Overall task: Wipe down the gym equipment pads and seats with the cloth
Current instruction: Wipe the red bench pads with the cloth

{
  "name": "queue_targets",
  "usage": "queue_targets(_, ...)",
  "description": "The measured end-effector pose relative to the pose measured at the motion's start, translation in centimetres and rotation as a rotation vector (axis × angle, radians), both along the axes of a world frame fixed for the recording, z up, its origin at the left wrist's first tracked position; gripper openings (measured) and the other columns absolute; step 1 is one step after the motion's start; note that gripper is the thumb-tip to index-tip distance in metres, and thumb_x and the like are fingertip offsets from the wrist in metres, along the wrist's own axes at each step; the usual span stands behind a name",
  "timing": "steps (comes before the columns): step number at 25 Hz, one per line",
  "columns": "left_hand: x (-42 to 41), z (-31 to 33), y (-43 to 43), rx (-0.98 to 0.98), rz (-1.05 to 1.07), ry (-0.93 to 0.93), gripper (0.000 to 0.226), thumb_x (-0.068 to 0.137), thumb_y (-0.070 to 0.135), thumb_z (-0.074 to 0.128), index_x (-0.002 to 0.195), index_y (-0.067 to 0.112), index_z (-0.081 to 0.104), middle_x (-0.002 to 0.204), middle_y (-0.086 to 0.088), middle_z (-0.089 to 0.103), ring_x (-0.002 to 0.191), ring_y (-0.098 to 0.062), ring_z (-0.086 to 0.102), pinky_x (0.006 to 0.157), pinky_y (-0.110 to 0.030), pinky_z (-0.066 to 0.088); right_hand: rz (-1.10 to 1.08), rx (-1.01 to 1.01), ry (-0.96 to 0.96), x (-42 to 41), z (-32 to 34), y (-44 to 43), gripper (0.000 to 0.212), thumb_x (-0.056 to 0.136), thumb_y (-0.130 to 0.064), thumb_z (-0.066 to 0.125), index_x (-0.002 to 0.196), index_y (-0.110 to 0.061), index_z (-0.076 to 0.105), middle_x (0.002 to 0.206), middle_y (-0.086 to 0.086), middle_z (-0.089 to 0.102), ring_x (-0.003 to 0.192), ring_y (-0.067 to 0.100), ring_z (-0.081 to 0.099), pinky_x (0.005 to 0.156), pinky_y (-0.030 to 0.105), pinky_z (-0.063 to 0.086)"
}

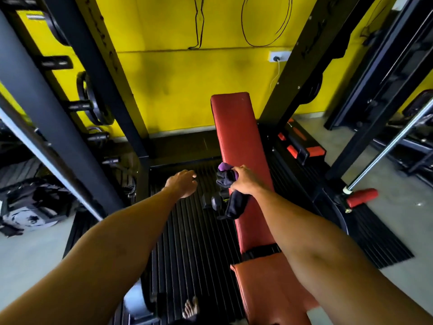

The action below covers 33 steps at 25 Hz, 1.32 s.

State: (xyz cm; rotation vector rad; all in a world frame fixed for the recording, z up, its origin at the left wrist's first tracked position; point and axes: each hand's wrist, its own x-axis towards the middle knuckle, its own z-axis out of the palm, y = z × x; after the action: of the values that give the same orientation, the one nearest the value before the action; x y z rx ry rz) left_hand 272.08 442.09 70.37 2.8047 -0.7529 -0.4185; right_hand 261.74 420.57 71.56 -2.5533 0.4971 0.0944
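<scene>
Wiping the bench (236, 146) well calls for long strokes from the far end toward the near seat (274, 287), with the cloth (230, 186) pressed flat, not bunched. The cloth, dark with a purple patch, hangs at the bench's left edge, about midway along. The right hand (246, 181) is closed around it, arm extended. The left hand (184, 182) hovers left of the bench, fingers loosely spread, holding nothing.
</scene>
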Motion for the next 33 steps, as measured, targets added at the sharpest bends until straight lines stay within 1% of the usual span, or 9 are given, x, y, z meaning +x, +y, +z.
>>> queue_targets(6,10.4,2.9,-5.6,-0.030,-0.049,-0.039,0.041,0.100,0.033,0.046,0.140,0.025,0.052,0.148,-0.004,0.047,0.133,-0.028,0.049,0.104,-0.044,0.045,-0.065,0.002,-0.105,8.9,2.1,-3.5,0.055,0.073,-0.008,0.079,0.125,-0.014,0.065,0.128,0.008,0.059,0.114,0.033,0.062,0.089,0.039,0.053)
queue_targets(10,15.6,2.8,-8.9,-0.026,-0.064,-0.028,0.042,0.101,0.032,0.044,0.141,0.027,0.051,0.150,-0.003,0.045,0.137,-0.027,0.045,0.109,-0.045,0.041,-0.095,-0.028,-0.147,14.4,2.4,-6.0,0.056,0.078,-0.010,0.078,0.132,-0.017,0.062,0.131,0.006,0.055,0.114,0.032,0.061,0.091,0.040,0.052)
queue_targets(18,28.9,1.9,-15.9,0.047,-0.099,-0.057,0.042,0.102,0.037,0.043,0.143,0.029,0.049,0.152,0.000,0.042,0.137,-0.025,0.045,0.106,-0.046,0.044,-0.166,-0.008,-0.167,27.7,0.9,-11.5,0.057,0.074,-0.013,0.080,0.128,-0.015,0.063,0.127,0.009,0.060,0.113,0.034,0.063,0.093,0.040,0.053)
queue_targets(23,34.7,2.9,-21.4,-0.041,-0.096,-0.041,0.040,0.102,0.034,0.044,0.141,0.028,0.050,0.149,0.000,0.047,0.132,-0.027,0.050,0.102,-0.046,0.046,-0.197,0.055,-0.225,32.7,1.5,-15.7,0.063,0.076,-0.005,0.082,0.134,-0.013,0.059,0.132,0.010,0.063,0.119,0.030,0.061,0.091,0.030,0.046)
queue_targets(24,35.4,3.0,-22.2,-0.055,-0.096,-0.035,0.040,0.101,0.035,0.044,0.141,0.029,0.049,0.148,0.000,0.048,0.131,-0.026,0.051,0.101,-0.046,0.047,-0.209,0.072,-0.236,33.6,1.6,-16.5,0.068,0.076,-0.005,0.083,0.138,-0.015,0.055,0.135,0.010,0.061,0.122,0.031,0.059,0.095,0.032,0.046)
queue_targets(26,36.6,2.7,-23.4,-0.067,-0.095,-0.029,0.041,0.101,0.036,0.044,0.141,0.031,0.049,0.149,0.001,0.047,0.131,-0.026,0.051,0.099,-0.046,0.047,-0.229,0.070,-0.251,35.1,1.3,-17.9,0.079,0.074,-0.008,0.085,0.143,-0.018,0.048,0.139,0.010,0.057,0.126,0.033,0.057,0.103,0.043,0.048)
queue_targets(28,38.3,2.2,-24.4,-0.075,-0.093,-0.014,0.042,0.101,0.037,0.043,0.142,0.030,0.048,0.150,0.000,0.045,0.131,-0.026,0.051,0.099,-0.046,0.048,-0.242,0.040,-0.244,37.0,1.0,-19.1,0.085,0.074,-0.011,0.086,0.146,-0.019,0.043,0.142,0.011,0.054,0.128,0.035,0.055,0.104,0.049,0.048)
queue_targets(30,39.8,1.7,-25.1,-0.063,-0.105,-0.019,0.044,0.101,0.038,0.043,0.144,0.030,0.047,0.150,-0.002,0.045,0.131,-0.027,0.051,0.099,-0.046,0.048,-0.247,0.012,-0.251,38.9,0.7,-19.5,0.083,0.076,-0.011,0.083,0.147,-0.017,0.041,0.143,0.012,0.053,0.128,0.036,0.055,0.103,0.048,0.048)
queue_targets(33,42.6,1.2,-26.3,-0.054,-0.129,-0.028,0.045,0.100,0.036,0.044,0.145,0.029,0.046,0.151,-0.005,0.042,0.134,-0.029,0.046,0.102,-0.048,0.045,-0.355,0.046,-0.326,42.3,0.1,-19.3,0.076,0.079,-0.009,0.078,0.147,-0.013,0.043,0.143,0.014,0.052,0.129,0.037,0.052,0.105,0.044,0.045)
